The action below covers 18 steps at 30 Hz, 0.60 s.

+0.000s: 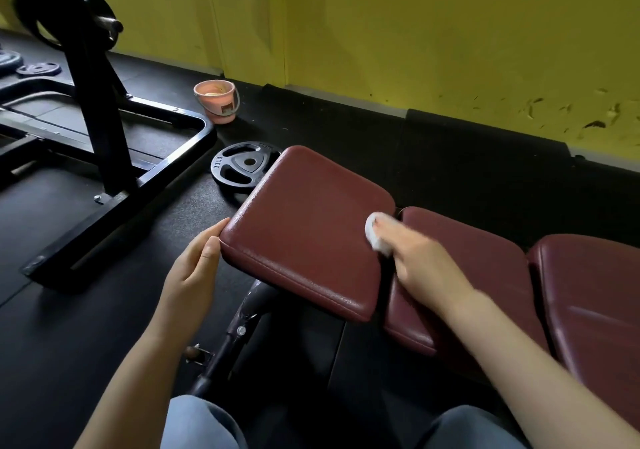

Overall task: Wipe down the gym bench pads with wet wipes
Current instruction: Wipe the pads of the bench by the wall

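The gym bench has three dark red pads. The nearest, tilted pad (304, 227) is in the middle of the view, a second pad (485, 275) lies to its right, and a third pad (595, 303) is at the far right. My left hand (195, 265) grips the tilted pad's left corner. My right hand (419, 258) presses a white wet wipe (375, 235) onto the right edge of that pad, by the gap to the second pad. Part of the wipe is hidden under my fingers.
A black weight plate (242, 168) lies on the black rubber floor behind the pad. A pink bucket (218, 100) stands near the yellow wall (415, 33). A black rack frame (104, 137) fills the left side. The bench's metal support (235, 334) runs below the pad, and my knees are at the bottom.
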Each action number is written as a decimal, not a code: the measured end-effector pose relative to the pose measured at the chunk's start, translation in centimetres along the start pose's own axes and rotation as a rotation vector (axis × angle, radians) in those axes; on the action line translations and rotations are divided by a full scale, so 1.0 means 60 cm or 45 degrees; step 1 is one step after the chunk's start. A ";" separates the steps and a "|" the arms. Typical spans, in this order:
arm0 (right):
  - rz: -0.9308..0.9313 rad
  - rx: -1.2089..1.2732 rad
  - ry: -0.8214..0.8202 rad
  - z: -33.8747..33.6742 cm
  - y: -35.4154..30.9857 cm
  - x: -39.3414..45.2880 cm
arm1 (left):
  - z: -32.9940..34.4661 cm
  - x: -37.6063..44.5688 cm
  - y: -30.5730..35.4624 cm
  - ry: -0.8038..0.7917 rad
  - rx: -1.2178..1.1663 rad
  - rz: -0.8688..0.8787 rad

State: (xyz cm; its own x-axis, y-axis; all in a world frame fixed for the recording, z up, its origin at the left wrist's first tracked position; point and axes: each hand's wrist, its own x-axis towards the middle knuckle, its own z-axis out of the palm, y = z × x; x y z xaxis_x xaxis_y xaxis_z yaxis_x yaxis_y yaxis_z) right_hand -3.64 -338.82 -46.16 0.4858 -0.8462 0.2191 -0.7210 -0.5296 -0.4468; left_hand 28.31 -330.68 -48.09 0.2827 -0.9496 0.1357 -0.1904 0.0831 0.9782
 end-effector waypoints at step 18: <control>0.325 -0.289 0.138 -0.001 0.041 0.147 | -0.006 0.007 -0.005 -0.080 -0.084 0.033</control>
State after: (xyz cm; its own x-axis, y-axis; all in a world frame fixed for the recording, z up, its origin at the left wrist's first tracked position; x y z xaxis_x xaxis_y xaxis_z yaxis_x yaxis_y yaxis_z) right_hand -1.15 -347.60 -45.28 0.2293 -0.9478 0.2216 -0.9098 -0.2896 -0.2973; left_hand 28.81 -330.97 -48.29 0.2189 -0.9637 0.1528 -0.1340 0.1254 0.9830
